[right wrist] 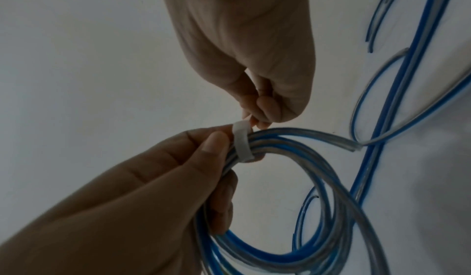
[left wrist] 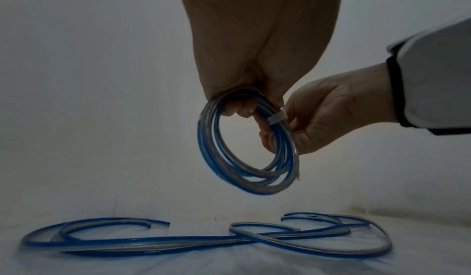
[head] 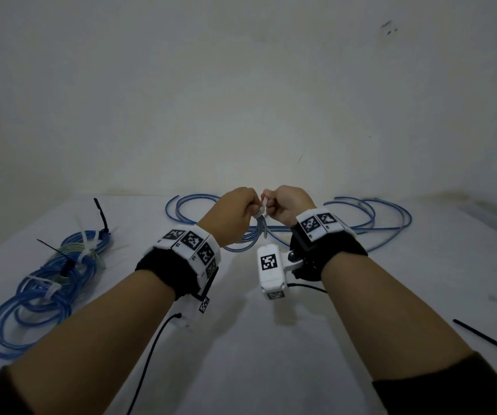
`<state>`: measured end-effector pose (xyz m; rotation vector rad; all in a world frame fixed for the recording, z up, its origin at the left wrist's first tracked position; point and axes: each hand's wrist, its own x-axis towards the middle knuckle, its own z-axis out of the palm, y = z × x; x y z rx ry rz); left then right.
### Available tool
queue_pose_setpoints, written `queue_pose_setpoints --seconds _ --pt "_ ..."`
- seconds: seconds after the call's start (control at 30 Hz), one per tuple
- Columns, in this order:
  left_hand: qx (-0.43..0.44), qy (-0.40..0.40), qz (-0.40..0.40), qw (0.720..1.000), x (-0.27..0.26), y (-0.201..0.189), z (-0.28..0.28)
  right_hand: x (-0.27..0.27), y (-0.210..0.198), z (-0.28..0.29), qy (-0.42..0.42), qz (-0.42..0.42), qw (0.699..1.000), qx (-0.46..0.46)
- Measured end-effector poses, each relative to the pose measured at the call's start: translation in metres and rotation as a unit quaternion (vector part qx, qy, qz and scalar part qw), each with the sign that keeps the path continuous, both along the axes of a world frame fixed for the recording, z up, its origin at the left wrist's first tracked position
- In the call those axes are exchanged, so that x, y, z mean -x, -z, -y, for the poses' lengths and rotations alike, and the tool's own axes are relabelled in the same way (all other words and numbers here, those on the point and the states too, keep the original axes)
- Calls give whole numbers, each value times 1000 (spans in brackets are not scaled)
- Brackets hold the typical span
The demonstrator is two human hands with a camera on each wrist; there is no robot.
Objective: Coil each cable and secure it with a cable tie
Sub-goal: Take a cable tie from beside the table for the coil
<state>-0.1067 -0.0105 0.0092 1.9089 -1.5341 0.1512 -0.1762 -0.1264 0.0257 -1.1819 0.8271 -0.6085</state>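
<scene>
A small coil of blue-and-clear cable [head: 245, 241] hangs above the white table [head: 271, 339], between my two hands. My left hand [head: 239, 212] grips the top of the coil [left wrist: 216, 158], with its fingers curled through the loops. A white cable tie [head: 261, 208] is wrapped round the strands right beside that grip. My right hand [head: 281, 205] pinches the tie's free end at the top of the coil [right wrist: 318, 178]. In the right wrist view the tie [right wrist: 242, 144] is a snug band round the strands, and the left hand's thumb [right wrist: 214, 144] lies against it.
Several loose blue cables [head: 376, 215] lie curved on the table along the back wall. A pile of tied blue coils [head: 61, 271] with white and black ties sits at the left. A loose black cable tie [head: 487, 339] lies near the right edge.
</scene>
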Motion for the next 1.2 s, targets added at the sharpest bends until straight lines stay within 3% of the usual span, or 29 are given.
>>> queue_pose_setpoints --seconds 0.27,0.4,0.5,0.67,0.87,0.93,1.03,1.1,1.2 --pt "-9 -21 -15 1000 5 -4 -13 -8 -7 -8 -18 -38 998 43" --pt "45 -47 -79 995 -3 -11 -23 -12 -15 -21 -28 -11 984 176" --pt "104 -121 -104 982 -17 -18 -34 -14 -24 -43 -33 1 962 271" --pt "184 -199 -155 950 -35 -28 -53 -24 -31 -86 -153 22 963 221" --pt "169 -114 -301 932 -30 -35 -84 -49 -24 -104 -183 47 965 181" --pt "139 -99 -312 934 -35 -36 -97 -56 -17 -104 -189 41 967 166" --pt "17 -163 -188 969 -62 -32 -105 -70 -5 -105 -206 38 971 114" --pt "-70 -216 -131 965 -84 -24 -109 -82 2 -108 -220 52 972 60" --pt "-154 -239 -122 951 -103 -14 -114 -101 12 -115 -234 39 971 30"
